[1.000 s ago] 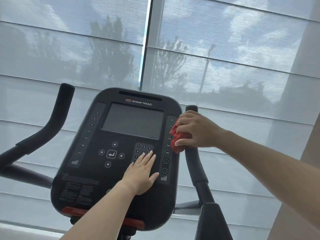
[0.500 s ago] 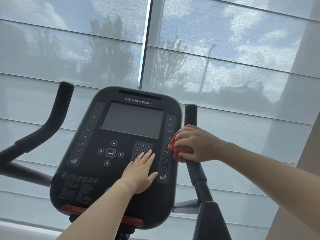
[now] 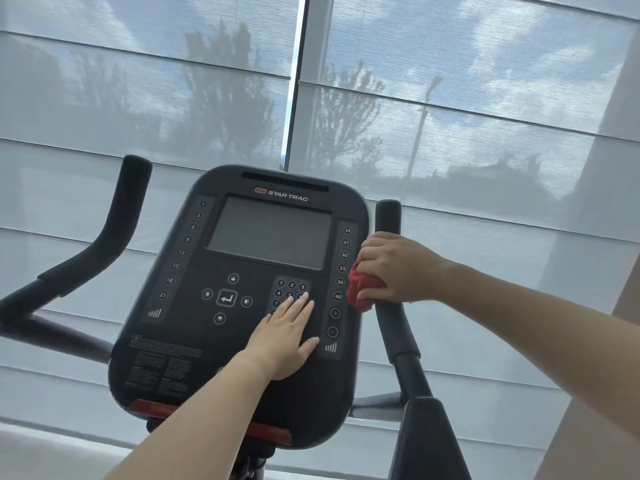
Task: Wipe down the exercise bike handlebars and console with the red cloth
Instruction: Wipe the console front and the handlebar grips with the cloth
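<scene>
Sheer window blinds (image 3: 485, 98) fill the backdrop, with trees and cloudy sky showing dimly through them. Nearest, the left hand (image 3: 287, 337) lies flat on the lower right of the Star Trac console (image 3: 194, 306), fingers straight and reaching onto the number keypad (image 3: 291, 285), gripping nothing. It probably braces the panel so that it does not shake under the rubbing. Just beyond, to the right, the right hand (image 3: 394, 268) is clenched round the red cloth (image 3: 360, 291), which is bunched against the upright right handlebar (image 3: 388, 213) below its rounded tip. That wrap-round hold likely lets the cloth cover the bar all round in one stroke. Farther off, the left handlebar (image 3: 114, 220) stands untouched, well apart from both hands.
</scene>
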Demonstrator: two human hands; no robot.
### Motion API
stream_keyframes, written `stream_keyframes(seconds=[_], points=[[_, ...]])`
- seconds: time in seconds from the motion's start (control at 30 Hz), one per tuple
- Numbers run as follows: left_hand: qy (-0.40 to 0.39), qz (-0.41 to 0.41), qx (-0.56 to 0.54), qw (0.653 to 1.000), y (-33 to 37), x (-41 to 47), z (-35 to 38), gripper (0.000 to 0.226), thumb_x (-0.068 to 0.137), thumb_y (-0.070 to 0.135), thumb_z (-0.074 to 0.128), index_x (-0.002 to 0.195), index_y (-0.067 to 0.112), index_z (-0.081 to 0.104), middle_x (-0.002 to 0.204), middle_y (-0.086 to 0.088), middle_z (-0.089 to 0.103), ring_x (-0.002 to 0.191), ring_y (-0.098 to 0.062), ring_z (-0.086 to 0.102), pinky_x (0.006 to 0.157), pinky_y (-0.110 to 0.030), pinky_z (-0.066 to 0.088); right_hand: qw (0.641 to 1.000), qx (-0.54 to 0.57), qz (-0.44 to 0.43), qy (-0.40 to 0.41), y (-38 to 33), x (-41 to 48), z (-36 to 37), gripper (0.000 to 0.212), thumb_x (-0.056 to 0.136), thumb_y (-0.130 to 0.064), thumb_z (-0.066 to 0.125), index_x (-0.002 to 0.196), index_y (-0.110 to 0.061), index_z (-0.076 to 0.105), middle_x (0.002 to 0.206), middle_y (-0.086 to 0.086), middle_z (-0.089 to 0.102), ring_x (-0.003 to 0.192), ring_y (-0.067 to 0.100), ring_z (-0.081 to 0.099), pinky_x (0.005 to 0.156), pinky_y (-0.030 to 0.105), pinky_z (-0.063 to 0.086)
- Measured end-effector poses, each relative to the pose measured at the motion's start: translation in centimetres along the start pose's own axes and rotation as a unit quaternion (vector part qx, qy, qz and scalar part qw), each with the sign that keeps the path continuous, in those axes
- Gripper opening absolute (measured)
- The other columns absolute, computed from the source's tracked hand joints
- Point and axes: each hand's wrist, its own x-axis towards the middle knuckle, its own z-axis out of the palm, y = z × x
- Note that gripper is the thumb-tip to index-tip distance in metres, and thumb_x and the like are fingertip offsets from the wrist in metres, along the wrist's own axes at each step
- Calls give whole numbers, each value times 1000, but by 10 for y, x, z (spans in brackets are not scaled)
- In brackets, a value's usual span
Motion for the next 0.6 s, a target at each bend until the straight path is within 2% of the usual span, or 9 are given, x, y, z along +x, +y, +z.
stream_keyframes(seconds=[0.07,0.2,0.3,0.37,0.5,0.6], points=[[1,0,1,1000,0,1,0,67,96,50,29,150,24,-1,157,11,-13,145,-11,-10,118,-40,12,1000,14,-12,-6,6,7,-10,47,90,-56,44,98,-16,67,97,-1,65,102,20,54,104,28,29],[-3,0,-3,1000,1,1,-1,67,96,49,29,150,24,-2,157,11,-14,145,-11,-10,118,-40,12,997,3,45,68,27,15,-31,42,91,-49,49,97,-12,67,98,2,65,102,23,55,104,32,32],[-5,2,-4,1000,0,-1,-2,67,97,49,28,150,24,-2,157,12,-14,145,-11,-11,119,-40,10,998,-35,40,21,16,17,-25,47,92,-54,42,97,-14,66,96,1,63,101,21,53,107,30,24],[-4,4,3,1000,0,-3,-2,66,97,48,28,150,23,-2,157,11,-14,145,-11,-11,119,-38,9,999,-50,19,-6,3,15,-18,51,92,-55,37,94,-14,66,92,2,63,95,21,54,105,30,28],[-1,5,7,1000,-2,-4,0,66,97,48,28,150,22,-3,157,11,-14,145,-10,-11,119,-37,9,999,-5,-28,-45,-9,4,-8,52,92,-56,37,93,-14,67,91,-1,64,95,20,55,102,27,29],[0,1,5,1000,-2,-1,0,67,97,48,28,150,23,-3,157,12,-14,144,-10,-11,119,-36,9,998,22,-38,-34,-3,5,-9,52,92,-57,37,96,-15,67,94,-1,66,97,20,56,105,27,28]])
